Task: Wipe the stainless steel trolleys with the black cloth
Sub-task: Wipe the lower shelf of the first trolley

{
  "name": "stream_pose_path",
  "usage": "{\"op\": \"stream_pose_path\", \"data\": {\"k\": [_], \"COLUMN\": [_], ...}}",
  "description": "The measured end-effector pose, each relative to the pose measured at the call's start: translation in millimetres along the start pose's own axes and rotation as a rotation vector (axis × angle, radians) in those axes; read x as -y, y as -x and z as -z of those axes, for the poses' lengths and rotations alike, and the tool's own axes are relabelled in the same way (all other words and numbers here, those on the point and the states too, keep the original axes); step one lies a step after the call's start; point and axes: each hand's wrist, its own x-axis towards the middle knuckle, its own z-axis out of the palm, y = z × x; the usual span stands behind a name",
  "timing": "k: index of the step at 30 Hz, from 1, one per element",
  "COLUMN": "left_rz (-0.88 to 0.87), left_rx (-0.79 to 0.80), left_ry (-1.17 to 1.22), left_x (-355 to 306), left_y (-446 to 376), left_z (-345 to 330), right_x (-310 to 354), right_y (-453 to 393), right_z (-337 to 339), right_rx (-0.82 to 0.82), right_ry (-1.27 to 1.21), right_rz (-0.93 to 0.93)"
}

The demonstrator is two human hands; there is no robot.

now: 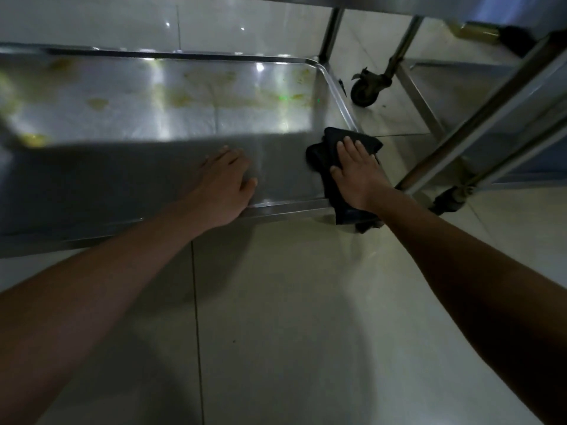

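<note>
A stainless steel trolley's low shelf (pixel 122 118) fills the upper left, with yellowish stains across its far half and its near half in shadow. The black cloth (pixel 362 139) lies bunched over the shelf's near right corner, part of it hanging over the front rim. My right hand (pixel 357 173) presses flat on the cloth, fingers spread. Lying palm down on the bare steel left of the cloth, my left hand (pixel 224 182) holds nothing, its thumb by the front rim.
A second steel trolley (pixel 491 102) stands close on the right, its legs and black caster wheels (pixel 365 90) beside the cloth corner. An upper shelf edge (pixel 399 3) overhangs at the top. Pale tiled floor (pixel 291 317) spreads below the arms.
</note>
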Motion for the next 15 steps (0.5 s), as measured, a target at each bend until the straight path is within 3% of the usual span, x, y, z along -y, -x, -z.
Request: {"op": "stream_pose_path", "data": {"k": [15], "left_rz": [0.002], "left_rx": [0.009], "left_ry": [-0.076], "left_x": [35.6], "left_y": [-10.4], "left_z": [5.0], "right_x": [18.7], "right_y": [-81.0], "right_z": [9.5], "right_rx": [-0.091], "right_ry": [0.022], "right_rz": [0.009]}}
